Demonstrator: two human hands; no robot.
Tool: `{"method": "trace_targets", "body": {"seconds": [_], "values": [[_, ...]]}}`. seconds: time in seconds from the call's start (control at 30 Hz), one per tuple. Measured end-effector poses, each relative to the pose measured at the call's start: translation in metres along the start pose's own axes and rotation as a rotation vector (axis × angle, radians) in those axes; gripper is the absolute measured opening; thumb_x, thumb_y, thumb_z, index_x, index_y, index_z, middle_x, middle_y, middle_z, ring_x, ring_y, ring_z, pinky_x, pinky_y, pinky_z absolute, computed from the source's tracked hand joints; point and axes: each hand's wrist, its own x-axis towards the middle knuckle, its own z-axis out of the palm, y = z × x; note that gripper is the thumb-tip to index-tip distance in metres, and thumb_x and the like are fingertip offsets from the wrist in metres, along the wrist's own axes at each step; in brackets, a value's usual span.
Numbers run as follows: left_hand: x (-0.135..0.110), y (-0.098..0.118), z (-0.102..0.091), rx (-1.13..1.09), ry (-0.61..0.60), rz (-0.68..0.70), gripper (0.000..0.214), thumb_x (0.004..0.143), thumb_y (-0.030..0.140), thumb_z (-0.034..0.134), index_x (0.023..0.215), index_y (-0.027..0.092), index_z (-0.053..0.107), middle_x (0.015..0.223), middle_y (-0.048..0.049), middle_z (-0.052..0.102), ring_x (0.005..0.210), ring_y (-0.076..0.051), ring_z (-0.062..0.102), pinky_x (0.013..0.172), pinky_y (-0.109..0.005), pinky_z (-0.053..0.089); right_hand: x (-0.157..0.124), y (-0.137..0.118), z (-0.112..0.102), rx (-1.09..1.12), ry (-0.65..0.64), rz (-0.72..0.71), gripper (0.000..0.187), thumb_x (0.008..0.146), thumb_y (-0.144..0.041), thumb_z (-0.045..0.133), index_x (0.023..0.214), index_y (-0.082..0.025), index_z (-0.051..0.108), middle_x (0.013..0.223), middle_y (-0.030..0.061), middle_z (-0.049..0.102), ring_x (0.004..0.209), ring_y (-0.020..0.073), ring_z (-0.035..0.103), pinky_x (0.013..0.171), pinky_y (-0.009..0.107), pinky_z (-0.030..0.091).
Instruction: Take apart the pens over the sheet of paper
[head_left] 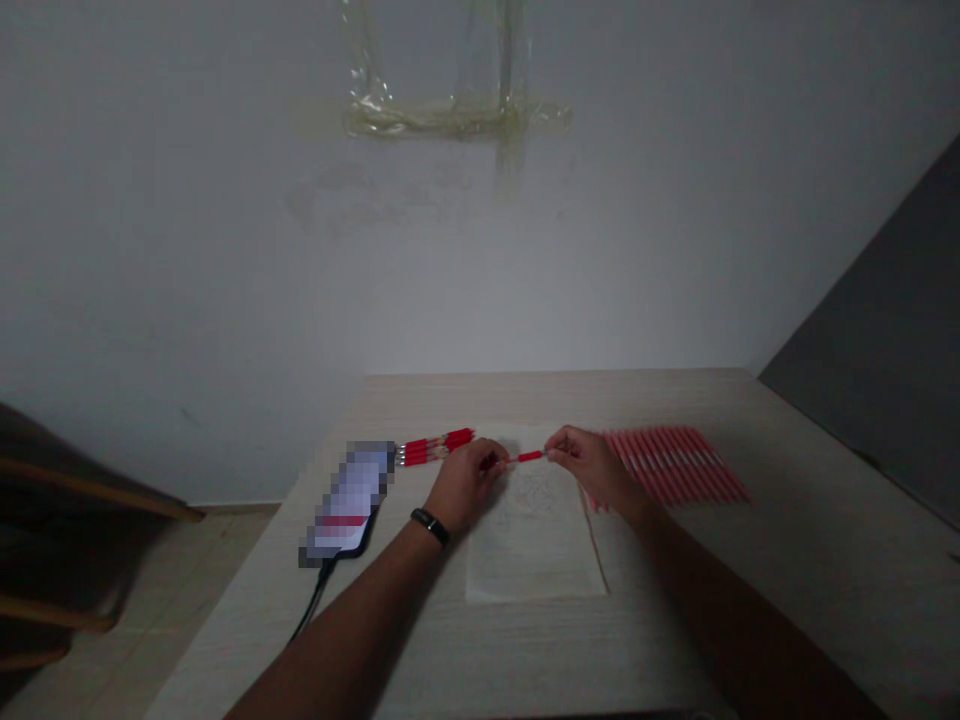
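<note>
A slim red pen [530, 456] is held level above the paper sheet [536, 565], between my two hands. My left hand [471, 475], with a dark band on its wrist, pinches the left end. At the other end, the fingers of my right hand [589, 460] are closed around the tip. My fingers hide both ends, so whether the pen is whole or in parts cannot be made out. Several red pens [427, 448] with silvery ends lie just beyond my left hand. A neat row of several red pens [679, 465] spreads to the right of my right hand.
A phone [349, 500] with a blurred-out screen and a black cable [311, 598] lies on the left of the pale wooden table [420, 650]. Behind the table rises a wall [637, 250] with tape stuck on it. Wooden furniture legs [97, 460] stand at left.
</note>
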Motion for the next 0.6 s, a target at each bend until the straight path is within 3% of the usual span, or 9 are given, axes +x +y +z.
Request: {"method": "trace_targets", "body": {"seconds": [0.23,0.43,0.6], "values": [[-0.002,0.007,0.000,-0.001,-0.049,0.008,0.015,0.091,0.029,0.059,0.096,0.018,0.069,0.081,-0.0053,0.070,0.072,-0.017,0.060,0.066,-0.027,0.043,-0.004,-0.008,0.000,-0.029,0.037,0.008,0.027,0.094,-0.045,0.049,0.086,-0.021,0.058,0.050,-0.0093,0.048,0.023,0.0085,0.042,0.021,0.017,0.022],[-0.003,0.010,0.000,0.005,-0.069,0.030,0.018,0.092,0.033,0.058,0.096,0.018,0.069,0.080,-0.0057,0.070,0.071,-0.017,0.060,0.064,-0.027,0.042,-0.008,-0.017,-0.002,-0.097,0.093,-0.082,0.030,0.094,-0.046,0.049,0.078,-0.021,0.055,0.052,-0.0070,0.048,0.029,0.0073,0.041,0.028,0.018,0.022],[-0.003,0.010,-0.001,0.023,-0.080,0.024,0.017,0.092,0.032,0.057,0.095,0.018,0.068,0.078,-0.0051,0.069,0.069,-0.017,0.060,0.064,-0.026,0.041,-0.007,-0.017,-0.003,-0.081,0.095,-0.119,0.025,0.092,-0.043,0.052,0.083,-0.020,0.058,0.060,-0.0053,0.054,0.034,0.0074,0.043,0.033,0.019,0.027]]}}
